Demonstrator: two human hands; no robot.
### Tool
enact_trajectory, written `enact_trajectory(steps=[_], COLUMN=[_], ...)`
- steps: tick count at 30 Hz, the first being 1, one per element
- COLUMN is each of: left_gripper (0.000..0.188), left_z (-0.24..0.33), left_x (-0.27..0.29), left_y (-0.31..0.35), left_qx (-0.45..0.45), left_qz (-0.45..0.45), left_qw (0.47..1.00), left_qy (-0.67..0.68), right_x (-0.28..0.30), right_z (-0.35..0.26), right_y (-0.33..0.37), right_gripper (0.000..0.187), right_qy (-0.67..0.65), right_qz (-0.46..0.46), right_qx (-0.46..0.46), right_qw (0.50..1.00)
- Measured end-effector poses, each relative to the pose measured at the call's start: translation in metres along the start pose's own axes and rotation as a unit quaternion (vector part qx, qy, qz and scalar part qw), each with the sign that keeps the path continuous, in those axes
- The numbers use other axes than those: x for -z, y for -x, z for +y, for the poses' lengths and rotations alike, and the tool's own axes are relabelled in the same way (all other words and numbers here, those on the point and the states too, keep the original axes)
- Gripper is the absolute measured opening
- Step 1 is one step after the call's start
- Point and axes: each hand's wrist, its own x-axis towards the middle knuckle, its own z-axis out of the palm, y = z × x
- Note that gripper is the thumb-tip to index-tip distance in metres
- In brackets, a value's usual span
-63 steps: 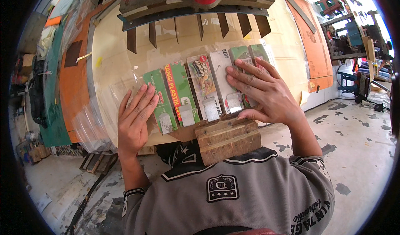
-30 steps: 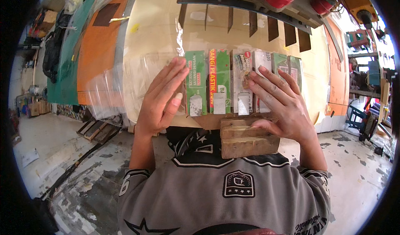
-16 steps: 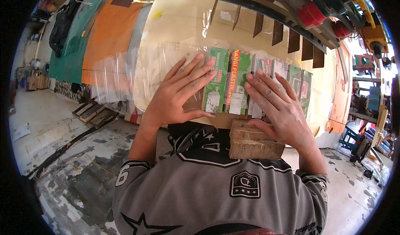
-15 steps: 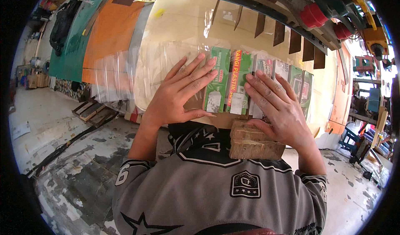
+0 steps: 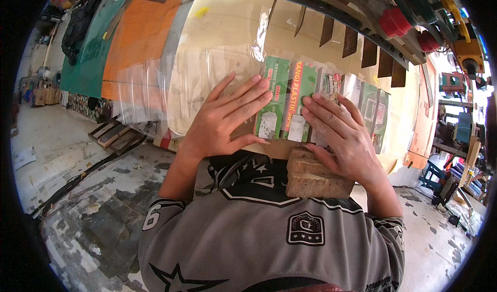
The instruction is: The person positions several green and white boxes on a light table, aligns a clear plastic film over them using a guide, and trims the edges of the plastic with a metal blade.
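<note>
Side by side on the cream worktop lies a row of flat printed packaging pieces, among them a green one and a red-and-green one. My left hand rests palm down with its fingers stretched, its fingertips at the left edge of the green piece. Spread flat over the pieces right of the middle is my right hand, partly hiding them. Clear plastic film extends leftward from under my left hand. Neither hand grips anything visible.
A wooden block sits at the near edge, against my shirt. Beyond the pieces hangs a dark bar with several flat metal blades, near red knobs. Orange and green panels lie left. Wooden slats rest on the floor.
My right hand has slid slightly left and nearer to me over the printed pieces. The left hand stays nearly in place; bright reflections on the clear film have changed.
</note>
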Motion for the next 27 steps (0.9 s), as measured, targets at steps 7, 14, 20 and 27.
enact_trajectory(steps=[7, 14, 20, 27], left_gripper=[0.084, 0.088, 0.082, 0.076], left_z=[-0.0019, -0.0003, -0.0013, 0.0], left_x=[0.0007, 0.0022, 0.0034, -0.0006], left_y=[0.0018, -0.0035, -0.0038, 0.0007], left_qx=[-0.008, 0.018, 0.001, -0.009], left_qz=[-0.002, -0.029, -0.025, -0.013], left_qw=[1.0, 0.999, 0.999, 0.999], left_qy=[-0.002, -0.011, -0.024, -0.034], right_x=[0.0041, 0.0019, 0.0012, -0.0018], right_z=[-0.0027, -0.0024, -0.0023, -0.0024], right_y=[-0.0028, -0.0064, -0.0053, -0.0041], right_gripper=[0.072, 0.078, 0.073, 0.072], right_qy=[-0.004, 0.013, 0.011, 0.007], right_qz=[-0.01, -0.018, -0.009, 0.0], right_qx=[-0.025, -0.039, -0.03, -0.033], right_qw=[1.0, 0.999, 0.999, 0.999])
